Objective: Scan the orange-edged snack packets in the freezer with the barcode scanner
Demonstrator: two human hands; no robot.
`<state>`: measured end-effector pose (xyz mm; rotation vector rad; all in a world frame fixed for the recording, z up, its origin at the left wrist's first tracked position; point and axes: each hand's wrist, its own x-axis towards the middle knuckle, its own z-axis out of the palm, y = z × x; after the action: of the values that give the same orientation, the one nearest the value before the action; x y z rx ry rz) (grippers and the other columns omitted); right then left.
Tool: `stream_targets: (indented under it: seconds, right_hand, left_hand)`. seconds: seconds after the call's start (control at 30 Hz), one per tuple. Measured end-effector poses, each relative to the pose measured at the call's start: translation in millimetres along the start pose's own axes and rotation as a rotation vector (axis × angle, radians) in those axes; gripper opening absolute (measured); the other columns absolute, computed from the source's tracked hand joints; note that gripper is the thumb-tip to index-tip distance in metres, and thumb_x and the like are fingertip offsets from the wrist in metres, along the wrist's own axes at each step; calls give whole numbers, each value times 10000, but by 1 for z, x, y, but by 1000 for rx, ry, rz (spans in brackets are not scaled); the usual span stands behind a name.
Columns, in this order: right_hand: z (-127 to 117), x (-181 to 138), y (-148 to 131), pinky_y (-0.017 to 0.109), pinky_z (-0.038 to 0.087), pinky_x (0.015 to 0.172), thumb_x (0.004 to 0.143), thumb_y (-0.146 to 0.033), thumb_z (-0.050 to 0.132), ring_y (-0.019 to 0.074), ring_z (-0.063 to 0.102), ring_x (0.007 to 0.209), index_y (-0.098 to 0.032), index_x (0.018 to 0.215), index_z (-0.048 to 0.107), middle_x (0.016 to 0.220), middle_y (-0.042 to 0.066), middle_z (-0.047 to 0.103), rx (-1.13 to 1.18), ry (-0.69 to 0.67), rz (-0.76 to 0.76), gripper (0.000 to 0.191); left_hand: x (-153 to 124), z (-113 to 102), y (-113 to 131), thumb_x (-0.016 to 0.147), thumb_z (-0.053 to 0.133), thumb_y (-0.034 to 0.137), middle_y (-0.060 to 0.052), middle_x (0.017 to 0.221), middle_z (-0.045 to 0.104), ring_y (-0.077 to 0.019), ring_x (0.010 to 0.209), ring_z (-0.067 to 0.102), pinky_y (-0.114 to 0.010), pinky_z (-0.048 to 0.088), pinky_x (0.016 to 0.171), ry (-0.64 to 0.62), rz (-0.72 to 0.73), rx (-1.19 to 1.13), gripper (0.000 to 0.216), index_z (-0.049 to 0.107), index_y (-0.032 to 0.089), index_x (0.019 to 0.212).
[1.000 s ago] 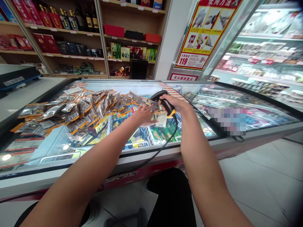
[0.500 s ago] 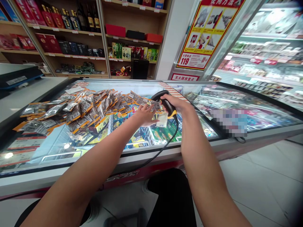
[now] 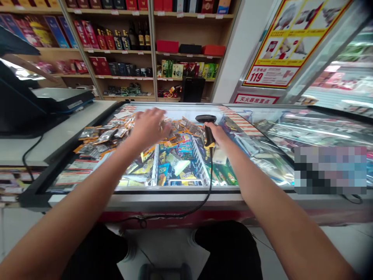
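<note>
My right hand [image 3: 216, 134] grips a black and yellow barcode scanner [image 3: 209, 132] by its handle, head up, with its cable [image 3: 210, 175] hanging down over the freezer edge. My left hand [image 3: 150, 126] is over the pile of small snack packets [image 3: 106, 135], a little blurred, its fingers apart and nothing seen in them. The packets are clear and dark with orange edges, heaped on the glass freezer lid, and a thin row of them [image 3: 189, 125] runs toward the scanner. Part of the heap is hidden behind my left hand and forearm.
Under the glass, white wire baskets [image 3: 200, 157] hold colourful bags. A counter [image 3: 106, 105] with a scale [image 3: 67, 99] stands at the left. Shelves [image 3: 122, 77] of boxes and bottles line the back. The cable crosses the freezer's front edge [image 3: 175, 199].
My left hand has moved left, away from the scanner, to above the packet heap. The scanner is now held more upright in my right hand. The view has turned left.
</note>
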<state>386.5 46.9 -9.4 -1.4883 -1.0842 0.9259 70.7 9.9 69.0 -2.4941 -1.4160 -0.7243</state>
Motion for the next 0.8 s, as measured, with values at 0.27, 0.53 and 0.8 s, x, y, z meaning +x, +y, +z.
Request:
stream_targets:
  seconds: [0.27,0.53,0.8]
  right_hand:
    - [59,51,-11,257,538,627,959,-342,591,164,653,630,-161,824,714,763,63,742,105,-348,-36,258]
    - [143,23,-31,325,591,651,993,-445,583,235,712,692,-176,900,727,820,96,774,81,-501,83,319]
    - [216,-14,-37,376,585,856,975,-489,640,266,732,860,-211,863,724,858,44,796,57,-445,-111,311]
  left_hand:
    - [-98,-17,-199,1038,432,651,-216,1519,563,-356,1213,662,-552,469,1126,-56,-484,-80,751,533,140,1579]
    - [-124,9,-200,1027,390,665,-135,1586,541,-379,1458,501,-563,426,1187,-72,-440,6,695,539,292,1594]
    - [-135,11,-201,1031,379,620,-178,1590,533,-403,1471,491,-569,400,1209,-22,-467,2,705,553,189,1562]
